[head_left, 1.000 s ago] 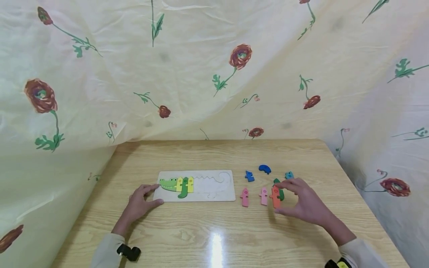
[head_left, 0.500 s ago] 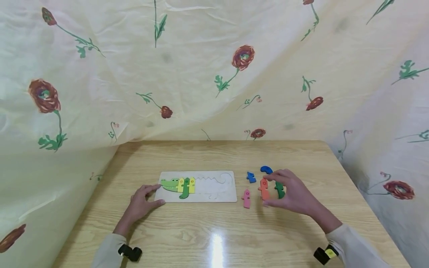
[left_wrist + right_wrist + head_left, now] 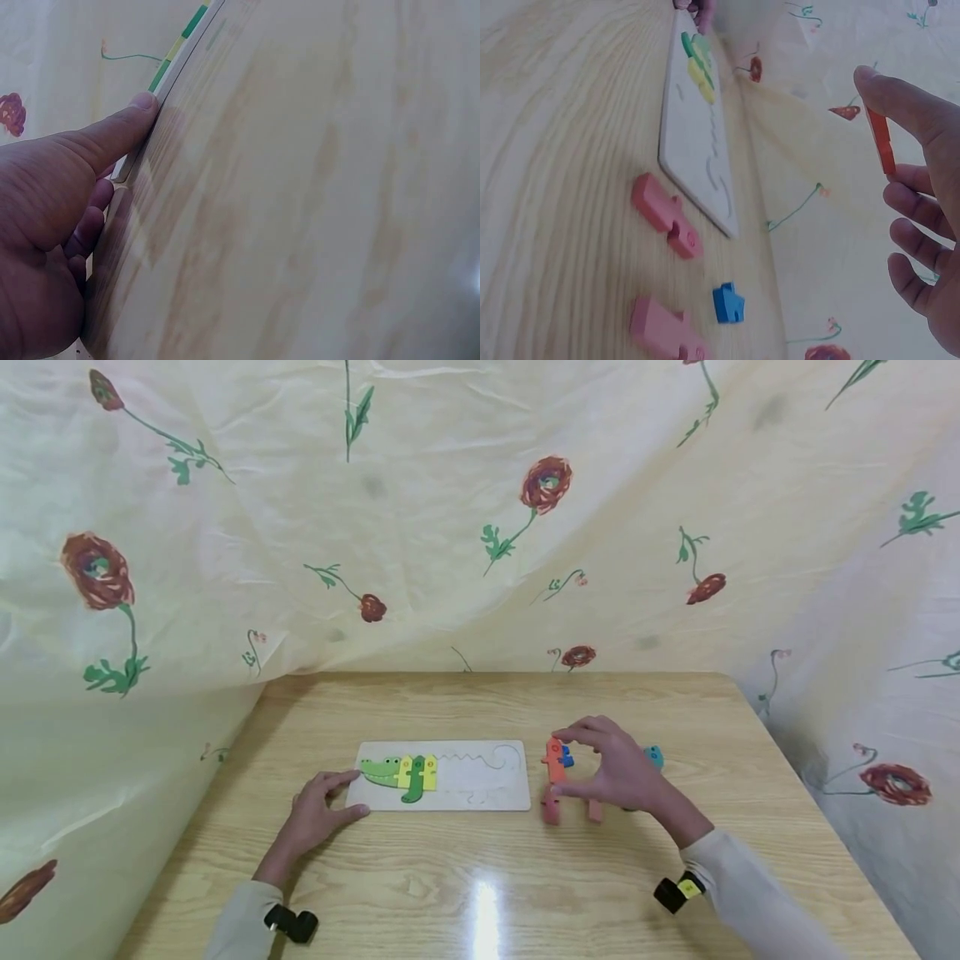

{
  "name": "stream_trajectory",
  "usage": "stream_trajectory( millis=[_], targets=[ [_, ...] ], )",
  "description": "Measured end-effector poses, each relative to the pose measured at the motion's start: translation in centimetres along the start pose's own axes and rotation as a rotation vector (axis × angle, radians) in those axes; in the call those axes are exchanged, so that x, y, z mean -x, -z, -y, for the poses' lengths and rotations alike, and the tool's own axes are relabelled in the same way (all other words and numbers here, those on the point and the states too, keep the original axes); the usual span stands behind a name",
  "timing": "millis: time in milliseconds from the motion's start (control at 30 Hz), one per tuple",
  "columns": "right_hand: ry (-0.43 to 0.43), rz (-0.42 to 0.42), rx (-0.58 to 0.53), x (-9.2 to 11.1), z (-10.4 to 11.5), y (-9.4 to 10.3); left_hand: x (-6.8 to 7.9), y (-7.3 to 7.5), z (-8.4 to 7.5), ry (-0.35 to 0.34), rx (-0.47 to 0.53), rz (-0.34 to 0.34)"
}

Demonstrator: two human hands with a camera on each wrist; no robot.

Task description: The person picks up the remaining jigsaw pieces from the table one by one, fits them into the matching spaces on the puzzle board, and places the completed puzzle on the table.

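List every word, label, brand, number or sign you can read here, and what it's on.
No text is clearly readable.
Orange piece: small round mark, too small to read.
Yellow pieces: small marks, too small to read.
Pink pieces: small round mark near one end of each, too blurred to read.
Board: drawn outlines, no legible writing.

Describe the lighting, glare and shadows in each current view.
Head: a white glare streak on the table, with a soft shadow below the right hand; left wrist: dim, with a bright spot at the right edge; right wrist: dim and hazy.
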State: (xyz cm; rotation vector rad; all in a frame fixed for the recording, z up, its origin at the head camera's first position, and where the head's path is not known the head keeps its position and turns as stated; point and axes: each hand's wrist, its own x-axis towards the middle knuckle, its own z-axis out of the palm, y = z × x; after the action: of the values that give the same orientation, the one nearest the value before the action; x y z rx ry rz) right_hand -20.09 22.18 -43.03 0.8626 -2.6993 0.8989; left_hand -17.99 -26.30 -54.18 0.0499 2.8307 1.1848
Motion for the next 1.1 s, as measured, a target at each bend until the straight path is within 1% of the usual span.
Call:
stream_trajectory(
  millis=[200,367,633,900,1100],
  targets=[
    [-0.002,0.033,-0.045,-1.4,0.2,-1.2,0.0,-0.2,-0.1,0.003,0.009,-0.006],
    [0.013,0.042,-0.021,-2.6,0.2,-2.5,0.0,-0.2,-0.2,0.011,0.011,-0.005],
    [-0.037,0.079,-0.039,-4.5,0.3,-4.6,0.0,0.0,-0.1,0.013,0.023,-0.004],
    [-0.030,0.085,-0.055,-6.2,0.6,-6.9,0.1,-0.1,-0.2,0.016,0.010,-0.003],
    [-0.040,0.108,-0.082,-7.2,0.7,-8.4,0.1,-0.1,-0.2,0.009,0.010,-0.011]
  ],
)
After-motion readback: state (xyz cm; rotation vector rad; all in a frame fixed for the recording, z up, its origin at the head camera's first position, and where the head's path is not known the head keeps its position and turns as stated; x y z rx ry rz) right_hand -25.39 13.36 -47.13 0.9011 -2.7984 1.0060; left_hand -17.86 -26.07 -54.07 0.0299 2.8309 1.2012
